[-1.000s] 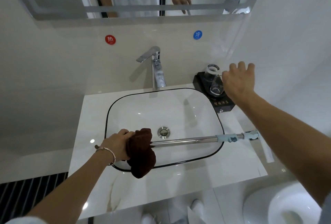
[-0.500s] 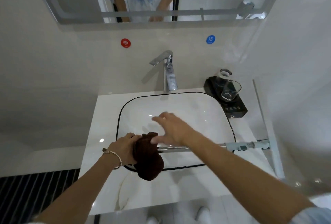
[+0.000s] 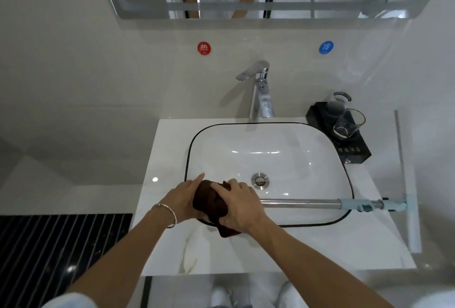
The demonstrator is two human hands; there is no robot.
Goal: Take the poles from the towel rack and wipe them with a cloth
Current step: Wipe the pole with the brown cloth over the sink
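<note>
Both hands meet at one end of the pole (image 3: 300, 203). The left hand (image 3: 183, 200) grips the dark brown cloth (image 3: 209, 203) from outside. The right hand (image 3: 242, 209) curls its fingers over the same cloth where it wraps the pole. From this grip the pole runs out to the right, level across the near part of the sink (image 3: 347, 177). Its far end, with a pale blue fitting (image 3: 364, 205), lies past the rim above the counter (image 3: 307, 248).

The pole is a bare metal tube. It is likely stiff, fairly light and smooth enough to slip or roll in a dry palm. The cloth is soft and bunches easily, so it gives the better hold. A sensible grip keeps one hand closed round the cloth on the tube while the other steadies the shaft just beside it.

To the right of the grip the shaft is bare and open for a long stroke, until the blue fitting interrupts it. Beyond the grip stands the faucet (image 3: 261, 95). Farther right, two glasses (image 3: 347, 123) sit on a black tray (image 3: 354, 152), well apart from the pole but breakable if the far end swings back.
</note>
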